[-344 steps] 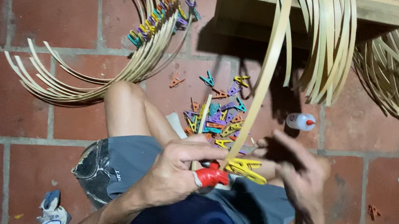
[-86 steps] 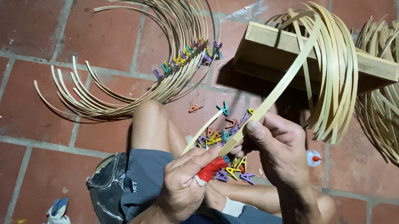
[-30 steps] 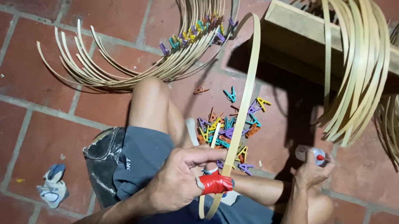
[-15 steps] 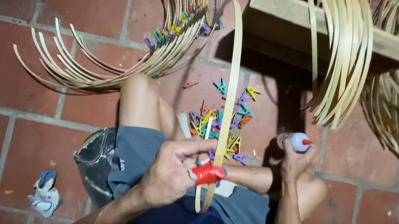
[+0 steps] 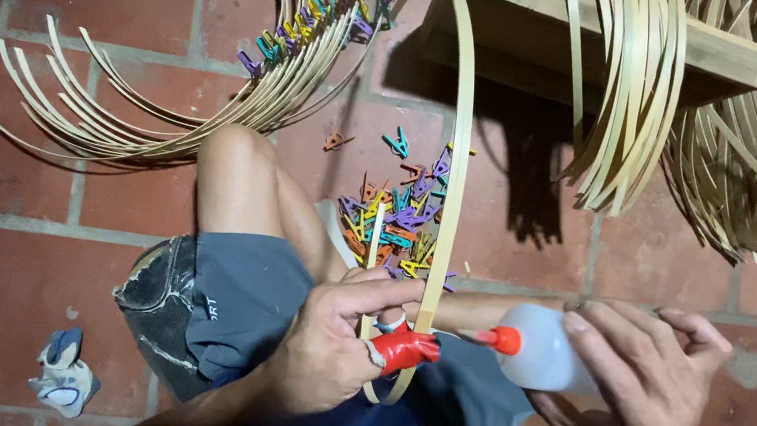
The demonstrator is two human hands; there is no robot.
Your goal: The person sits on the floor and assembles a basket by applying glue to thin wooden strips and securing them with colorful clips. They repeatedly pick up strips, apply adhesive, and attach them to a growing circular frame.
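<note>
Since half a second ago the right hand [image 5: 643, 397] has swung its white squeeze bottle [image 5: 544, 349] in from the right, so the orange nozzle now points left and sits just beside the bamboo strip [image 5: 449, 204], where before the bottle was held apart and upright. The left hand [image 5: 332, 348] has stayed where it was, thumb and fingers pinched narrowly on the strip at its lower bend, one fingertip wrapped in red tape [image 5: 403, 347]. The right hand cups the bottle from below, fingers curled over its body, wrist bent inward. Both hands work nearest the viewer, above the lap in grey shorts [image 5: 227, 306], with a bare knee [image 5: 234, 165] raised to the left. A crumpled rag [image 5: 64, 374] lies on the brick floor [image 5: 14, 277] near left, with open bricks around it. Beyond the knee lies a heap of coloured clothespins [image 5: 397, 221]. The strip arches far up to a wooden stool [image 5: 551, 17]. Far left, a fan of clipped bamboo hoops [image 5: 216, 86] curves across the bricks; far right, loose bundles of strips [image 5: 746, 129] crowd the edge, leaving little room there.
</note>
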